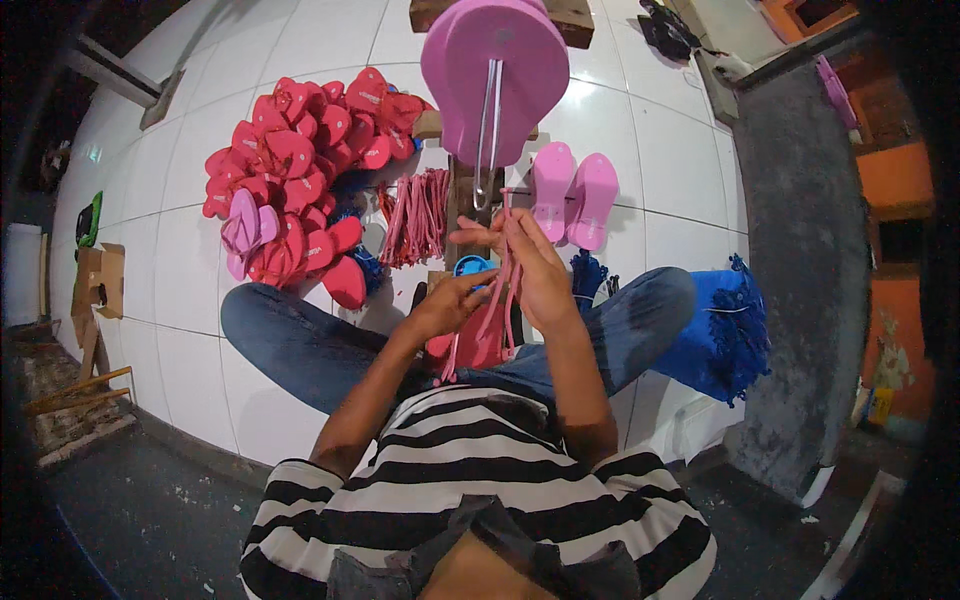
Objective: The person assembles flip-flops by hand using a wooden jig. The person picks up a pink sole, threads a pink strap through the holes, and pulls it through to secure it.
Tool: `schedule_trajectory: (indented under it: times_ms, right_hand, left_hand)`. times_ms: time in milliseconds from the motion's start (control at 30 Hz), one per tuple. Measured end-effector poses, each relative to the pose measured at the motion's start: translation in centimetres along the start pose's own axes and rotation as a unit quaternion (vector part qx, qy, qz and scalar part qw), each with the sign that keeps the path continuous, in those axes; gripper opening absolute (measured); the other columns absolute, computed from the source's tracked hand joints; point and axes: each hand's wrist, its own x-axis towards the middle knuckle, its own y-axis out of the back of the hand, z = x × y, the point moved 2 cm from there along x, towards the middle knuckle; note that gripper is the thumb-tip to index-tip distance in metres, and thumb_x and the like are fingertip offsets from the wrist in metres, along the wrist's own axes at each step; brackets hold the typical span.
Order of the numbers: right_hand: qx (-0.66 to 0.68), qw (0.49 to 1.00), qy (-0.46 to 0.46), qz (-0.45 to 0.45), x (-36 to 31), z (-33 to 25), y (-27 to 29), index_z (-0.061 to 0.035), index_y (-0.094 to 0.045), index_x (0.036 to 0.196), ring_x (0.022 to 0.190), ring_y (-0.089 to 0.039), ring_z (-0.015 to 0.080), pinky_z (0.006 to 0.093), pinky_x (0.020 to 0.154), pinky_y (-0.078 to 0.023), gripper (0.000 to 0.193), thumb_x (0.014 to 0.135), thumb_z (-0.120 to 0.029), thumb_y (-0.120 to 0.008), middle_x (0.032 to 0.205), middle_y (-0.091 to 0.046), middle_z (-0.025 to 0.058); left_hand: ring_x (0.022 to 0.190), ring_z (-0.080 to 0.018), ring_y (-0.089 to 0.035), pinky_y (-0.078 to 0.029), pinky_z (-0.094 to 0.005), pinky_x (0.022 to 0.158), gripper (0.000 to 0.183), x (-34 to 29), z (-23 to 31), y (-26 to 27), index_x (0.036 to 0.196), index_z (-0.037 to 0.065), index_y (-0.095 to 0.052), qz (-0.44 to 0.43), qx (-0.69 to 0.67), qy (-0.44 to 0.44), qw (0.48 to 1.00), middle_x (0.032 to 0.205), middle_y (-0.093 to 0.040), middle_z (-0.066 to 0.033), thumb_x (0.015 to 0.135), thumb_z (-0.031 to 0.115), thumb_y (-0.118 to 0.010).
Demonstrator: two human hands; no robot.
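Note:
Pink flip-flop straps (508, 275) hang from my right hand (537, 270), whose thumb and fingers are closed around them above my lap. My left hand (455, 303) is beside it, fingertips pinched on the same straps lower down. Just ahead of my hands, a long metal hook (487, 130) stands out in front of a stack of pink flip-flop soles (450, 70) on a wooden stand (572, 22). More straps and something red (480, 340) lie in my lap, partly hidden by my hands.
A heap of red flip-flops (290, 155) and a lilac pair (248, 225) lie at left. A bundle of pink-red straps (417, 215) is beside the stand. Two pink soles (595, 200) lie to its right. Blue straps (735, 320) are piled past my right knee.

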Motion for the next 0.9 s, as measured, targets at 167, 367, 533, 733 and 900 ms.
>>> schedule_trajectory:
  times_ms: [167, 367, 533, 733, 900]
  right_hand:
    - [0.014, 1.000, 0.020, 0.003, 0.2, 0.4, 0.4, -0.0063, -0.042, 0.104, 0.129, -0.040, 0.0321, 0.0422, 0.109, -0.026, 0.022, 0.102, -0.025, -0.032, 0.108, -0.062, 0.0258]
    - [0.014, 0.998, -0.030, 0.056, -0.7, 1.0, 1.2, -0.0058, -0.043, 0.104, 0.108, -0.056, 0.0283, 0.0381, 0.097, -0.039, 0.021, 0.101, -0.025, -0.034, 0.102, -0.064, 0.0202]
    - [-0.220, 0.971, -0.051, 0.079, -2.4, 4.5, 4.3, -0.0042, -0.049, 0.102, 0.082, -0.060, 0.0161, 0.0279, 0.073, -0.048, 0.023, 0.101, -0.023, -0.037, 0.088, -0.063, 0.0100]
    - [-0.480, 0.866, -0.080, -0.112, -3.3, 14.7, 7.0, -0.0007, -0.056, 0.102, 0.074, -0.059, 0.0245, 0.0292, 0.070, -0.047, 0.024, 0.090, -0.021, -0.055, 0.086, -0.061, 0.0172]
    - [-0.673, 0.725, 0.143, -0.037, -5.3, 14.8, 5.9, -0.0004, -0.057, 0.104, 0.071, -0.059, 0.0223, 0.0299, 0.065, -0.050, 0.025, 0.089, -0.020, -0.057, 0.087, -0.062, 0.0171]
  left_hand:
    - [0.085, -0.0201, -0.062, -0.050, -0.0333, 0.077, 0.040, -0.6, -1.6, -1.4, 0.128, 0.006, -0.049, -0.018, 0.135, -0.137, 0.981, 0.095, -0.066, -0.0088, 0.090, 0.016, -0.059]
    - [0.088, -0.0131, -0.058, -0.052, -0.0312, 0.075, 0.030, -0.7, -5.2, 0.5, 0.119, 0.003, -0.056, 0.070, -0.254, 0.106, 0.959, 0.102, -0.061, -0.0102, 0.091, 0.012, -0.054]
    - [0.072, -0.0108, -0.058, -0.058, -0.0340, 0.068, 0.026, -2.0, 3.1, 4.8, 0.111, 0.001, -0.060, 0.279, -0.262, 0.064, 0.922, 0.093, -0.060, -0.0058, 0.094, 0.015, -0.047]
    - [0.073, -0.0149, -0.063, -0.058, -0.0340, 0.067, 0.031, -2.0, 6.0, 7.1, 0.105, 0.001, -0.063, 0.277, -0.293, 0.015, 0.915, 0.087, -0.063, -0.0060, 0.096, 0.025, -0.046]
    - [0.067, -0.0131, -0.063, -0.058, -0.0305, 0.065, 0.028, -1.6, 7.6, 7.6, 0.104, -0.001, -0.064, 0.298, -0.307, 0.002, 0.904, 0.077, -0.062, -0.0050, 0.094, 0.015, -0.044]
